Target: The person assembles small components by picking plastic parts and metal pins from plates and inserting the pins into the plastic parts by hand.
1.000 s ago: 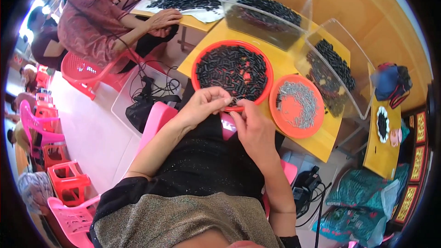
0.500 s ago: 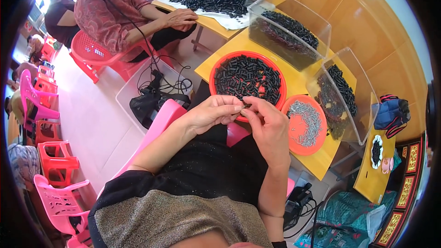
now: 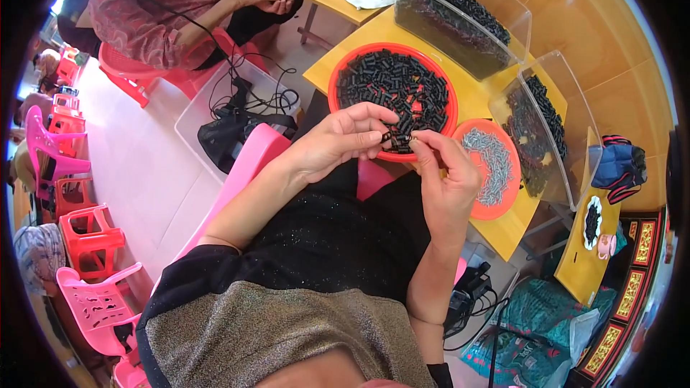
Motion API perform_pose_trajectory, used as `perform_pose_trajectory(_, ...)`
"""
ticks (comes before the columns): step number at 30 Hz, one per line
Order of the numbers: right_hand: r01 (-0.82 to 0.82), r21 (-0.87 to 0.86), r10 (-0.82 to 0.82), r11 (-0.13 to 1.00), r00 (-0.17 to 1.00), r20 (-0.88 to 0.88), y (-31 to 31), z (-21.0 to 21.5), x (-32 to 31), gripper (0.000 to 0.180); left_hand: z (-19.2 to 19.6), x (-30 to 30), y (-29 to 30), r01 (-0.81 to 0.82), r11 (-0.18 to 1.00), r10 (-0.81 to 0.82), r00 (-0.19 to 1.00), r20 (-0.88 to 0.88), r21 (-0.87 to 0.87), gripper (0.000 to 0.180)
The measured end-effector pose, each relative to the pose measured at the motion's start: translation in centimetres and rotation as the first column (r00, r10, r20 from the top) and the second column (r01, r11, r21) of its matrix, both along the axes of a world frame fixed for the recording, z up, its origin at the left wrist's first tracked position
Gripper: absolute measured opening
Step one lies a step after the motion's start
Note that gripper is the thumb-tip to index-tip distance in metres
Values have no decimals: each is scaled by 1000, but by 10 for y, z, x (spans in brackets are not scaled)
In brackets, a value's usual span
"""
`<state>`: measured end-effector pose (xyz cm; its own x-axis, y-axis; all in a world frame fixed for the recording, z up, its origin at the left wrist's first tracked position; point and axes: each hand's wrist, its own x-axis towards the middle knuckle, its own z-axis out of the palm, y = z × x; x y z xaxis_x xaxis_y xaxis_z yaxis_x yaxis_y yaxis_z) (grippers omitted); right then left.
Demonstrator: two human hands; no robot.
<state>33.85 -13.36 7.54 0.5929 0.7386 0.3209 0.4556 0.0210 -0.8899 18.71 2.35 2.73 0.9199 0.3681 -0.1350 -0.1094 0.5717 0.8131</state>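
My left hand [image 3: 332,145] pinches a small black piece [image 3: 386,138] between thumb and forefinger, its other fingers loosely curled. Facing it, my right hand [image 3: 449,178] is closed at the fingertips on a tiny part too small to name. A slight gap separates the two pinches. Both hands are above the near edge of a red basin [image 3: 453,109], which is full of short black cylindrical pieces [image 3: 384,86]. To the right of the basin, an orange plate [image 3: 483,210] holds many thin silvery metal pins [image 3: 494,172].
Two clear plastic bins [image 3: 460,50] of black pieces stand along the yellow table [image 3: 316,72]. At upper left sits another person [image 3: 147,18], hands together, beside a table heaped with black pieces. A pink chair [image 3: 248,165] and a clear box of cables [image 3: 190,129] are at left.
My hands have moved apart slightly, the right one shifting right, so a gap shows between their pinches. The surroundings have shifted slightly in the view.
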Motion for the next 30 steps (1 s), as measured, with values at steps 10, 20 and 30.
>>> perform_pose_trajectory(10,-62,-49,72,997,972,224,3,-3,-6,10,0,2,-9,-77,983,78,997,3,168,29)
perform_pose_trajectory(20,-65,-150,123,987,899,420,2,-1,-14,13,3,0,-11,-58,971,60,998,-3,233,34)
perform_pose_trajectory(30,-75,-84,100,994,930,355,2,3,-18,17,5,-2,-16,-74,978,69,997,34,195,37)
